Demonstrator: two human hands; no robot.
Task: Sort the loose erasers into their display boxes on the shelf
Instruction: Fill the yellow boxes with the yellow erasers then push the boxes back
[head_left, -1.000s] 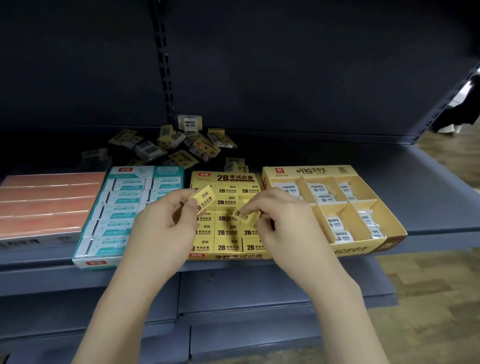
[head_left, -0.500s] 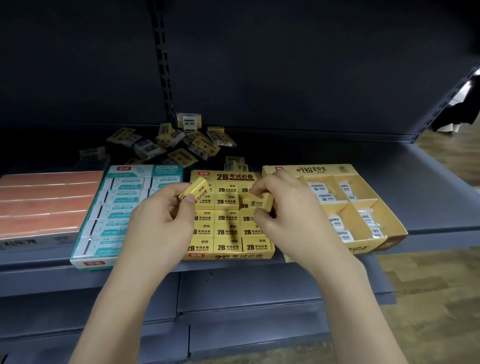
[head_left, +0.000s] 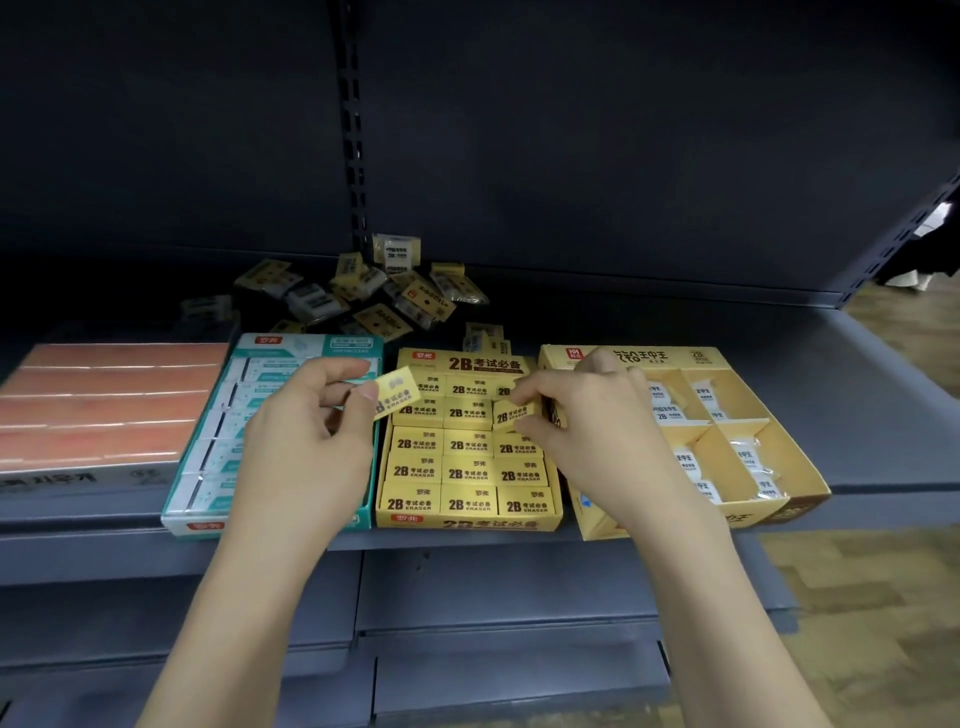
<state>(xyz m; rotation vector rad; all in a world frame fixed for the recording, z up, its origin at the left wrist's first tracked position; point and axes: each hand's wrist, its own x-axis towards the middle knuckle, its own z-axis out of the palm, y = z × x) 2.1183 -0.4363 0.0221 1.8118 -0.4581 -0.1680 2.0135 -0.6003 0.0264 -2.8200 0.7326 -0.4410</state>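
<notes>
A yellow 2B eraser box (head_left: 467, 522) sits mid-shelf, filled with rows of yellow erasers. My left hand (head_left: 306, 431) pinches a loose yellow 2B eraser (head_left: 397, 397) above the box's left rear corner. Over the box's right rear part, my right hand (head_left: 587, 431) pinches a second yellow eraser (head_left: 511, 414), tilted, touching the packed rows. To the left stands a teal box (head_left: 291, 345) of white erasers. To the right is a compartmented yellow box (head_left: 774, 467) holding wrapped white erasers. Several loose erasers (head_left: 384, 296) lie piled at the shelf's back.
An orange-topped flat box (head_left: 104, 405) fills the shelf's left end. The grey shelf (head_left: 857, 415) continues bare to the right, with a dark back panel and slotted upright (head_left: 353, 130) behind. More grey shelf edges lie below.
Both hands moved farther back over the yellow box. The right hand's eraser went from the middle rows to the right rear rows. The left hand's eraser tilted flatter.
</notes>
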